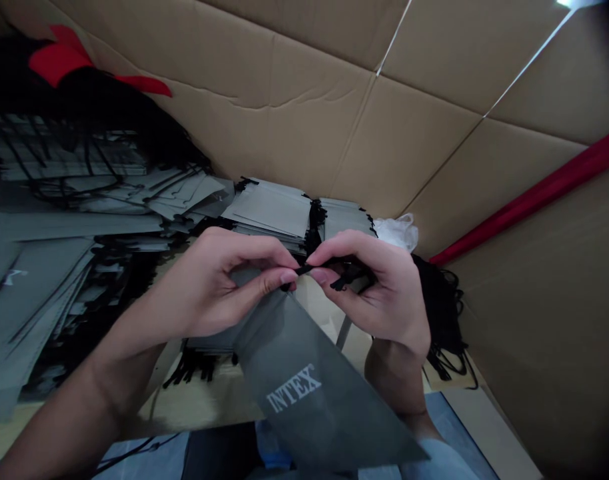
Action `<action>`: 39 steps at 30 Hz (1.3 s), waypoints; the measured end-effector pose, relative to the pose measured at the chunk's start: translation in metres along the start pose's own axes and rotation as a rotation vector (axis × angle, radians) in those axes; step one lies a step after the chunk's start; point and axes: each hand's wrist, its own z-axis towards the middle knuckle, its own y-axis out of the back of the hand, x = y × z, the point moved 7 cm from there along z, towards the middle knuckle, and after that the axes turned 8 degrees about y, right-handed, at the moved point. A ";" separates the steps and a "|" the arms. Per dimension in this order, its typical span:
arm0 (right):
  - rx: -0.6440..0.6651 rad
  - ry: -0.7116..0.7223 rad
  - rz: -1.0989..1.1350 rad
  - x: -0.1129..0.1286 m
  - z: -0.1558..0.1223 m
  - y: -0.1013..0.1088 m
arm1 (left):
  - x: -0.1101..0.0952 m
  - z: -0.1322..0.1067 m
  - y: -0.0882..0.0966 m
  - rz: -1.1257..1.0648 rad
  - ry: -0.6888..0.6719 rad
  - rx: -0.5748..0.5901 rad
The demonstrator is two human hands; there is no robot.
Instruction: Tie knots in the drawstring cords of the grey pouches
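Left hand (229, 287) and right hand (377, 283) are brought close together near the middle of the view, above the wooden tabletop (194, 403). A thin black cord (304, 269) is pinched between thumb and index finger on each side, with a short stretch of it left bare between the two sets of fingertips. A dark knotted bit of cord is seen by the right thumb, partly hidden under the curled fingers. From the left fingertips the gray INTEX pouch (329, 420) is hung by its upper corner; it is slanted down toward the lap, past the near edge of the tabletop, and its white lettering is turned toward the camera. Behind the hands, similar gray pouches are stacked in a middle pile (274, 203) and a right pile (345, 220), with black cord ends bunched between them. A clear plastic bag (402, 232) is placed just beside the right pile. Farther right, a bundle of black cords (440, 310) is laid near the right wrist. On the left, more gray pouches (44, 267) are heaped in overlapping layers, fringed with black ends. The work area is backed by a cardboard wall (284, 87), along which a red strip (529, 199) is run at the right.
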 end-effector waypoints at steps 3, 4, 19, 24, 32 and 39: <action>0.005 -0.036 0.037 -0.003 0.000 -0.001 | 0.000 0.001 0.002 -0.009 0.030 -0.008; 0.005 -0.034 0.041 -0.004 0.000 -0.002 | 0.000 0.001 0.001 -0.006 0.040 -0.008; -0.015 -0.097 0.176 -0.016 0.001 -0.014 | 0.000 0.002 -0.028 0.100 0.044 -0.008; -0.035 -0.160 0.422 -0.016 0.002 -0.018 | -0.019 -0.002 -0.021 0.009 -0.082 -0.010; -0.089 -0.198 0.555 -0.021 0.001 -0.029 | -0.023 -0.004 -0.022 0.058 -0.094 -0.066; -0.088 -0.188 0.500 -0.016 0.007 -0.027 | -0.024 -0.010 -0.019 0.334 -0.176 -0.223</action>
